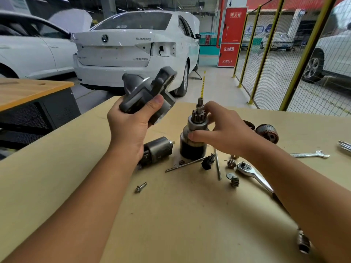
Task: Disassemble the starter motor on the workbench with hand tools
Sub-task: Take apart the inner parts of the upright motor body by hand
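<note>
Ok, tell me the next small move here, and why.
Probably set the housing down on the bench: the left hand holds it lifted clear, while the right hand grips the pinion assembly standing upright. That frees both hands.

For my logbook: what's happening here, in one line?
left hand: holds nose housing | right hand: grips pinion drive assembly, upright

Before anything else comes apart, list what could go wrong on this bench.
1. The black cylindrical motor body with the toothed pinion stands upright, steadied only by the right hand; it might topple onto the loose small gears.
2. The grey cast-metal end housing is gripped in mid-air by the left hand; a slip could drop it onto the grey cylindrical solenoid.
</note>
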The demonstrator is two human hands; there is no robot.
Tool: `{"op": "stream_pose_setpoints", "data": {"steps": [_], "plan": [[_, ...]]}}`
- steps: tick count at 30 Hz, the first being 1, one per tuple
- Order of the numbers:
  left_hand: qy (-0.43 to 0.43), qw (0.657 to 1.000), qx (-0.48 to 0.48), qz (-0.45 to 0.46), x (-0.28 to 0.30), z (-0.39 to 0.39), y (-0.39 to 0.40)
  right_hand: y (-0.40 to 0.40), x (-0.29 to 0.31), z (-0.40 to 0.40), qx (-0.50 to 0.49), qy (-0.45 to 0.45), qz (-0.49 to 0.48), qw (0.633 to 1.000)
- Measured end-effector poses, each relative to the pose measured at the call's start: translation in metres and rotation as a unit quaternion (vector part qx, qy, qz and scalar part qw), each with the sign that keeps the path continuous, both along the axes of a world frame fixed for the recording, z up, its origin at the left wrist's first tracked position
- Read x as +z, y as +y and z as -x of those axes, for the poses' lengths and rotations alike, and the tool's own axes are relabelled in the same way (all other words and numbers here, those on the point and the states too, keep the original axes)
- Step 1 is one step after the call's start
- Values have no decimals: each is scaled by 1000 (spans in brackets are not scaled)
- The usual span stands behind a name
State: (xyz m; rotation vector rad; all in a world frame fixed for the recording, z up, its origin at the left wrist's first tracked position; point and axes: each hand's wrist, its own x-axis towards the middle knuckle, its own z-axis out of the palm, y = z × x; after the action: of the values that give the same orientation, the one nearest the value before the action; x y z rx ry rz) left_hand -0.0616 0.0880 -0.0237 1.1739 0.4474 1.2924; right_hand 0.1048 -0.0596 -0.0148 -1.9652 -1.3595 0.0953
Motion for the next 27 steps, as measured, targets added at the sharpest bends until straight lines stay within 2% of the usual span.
{"op": "stream_pose_setpoints", "data": {"steps": [3, 6, 10, 15, 21, 24, 27], "plan": [[122, 979, 110, -119, -3, 13, 17, 0, -3, -3, 16, 4, -2, 1000], [277, 917, 211, -197, -10, 25, 37, 1, -7, -3, 29, -9, -22, 999], [379, 881, 188, -212, -28, 30, 56, 2, -10, -3, 34, -3, -34, 999], [407, 860, 161, -262, -44, 21, 59, 3, -9, -3, 32, -7, -35, 999], [475, 841, 36, -257, -36, 37, 66, 0, -2, -4, 21, 14, -56, 998], [482, 833, 68, -262, -24, 39, 65, -1, 0, -6, 22, 59, -78, 995], [437, 835, 153, -298, -12, 37, 48, -1, 0, -9, 31, 142, -97, 985]]}}
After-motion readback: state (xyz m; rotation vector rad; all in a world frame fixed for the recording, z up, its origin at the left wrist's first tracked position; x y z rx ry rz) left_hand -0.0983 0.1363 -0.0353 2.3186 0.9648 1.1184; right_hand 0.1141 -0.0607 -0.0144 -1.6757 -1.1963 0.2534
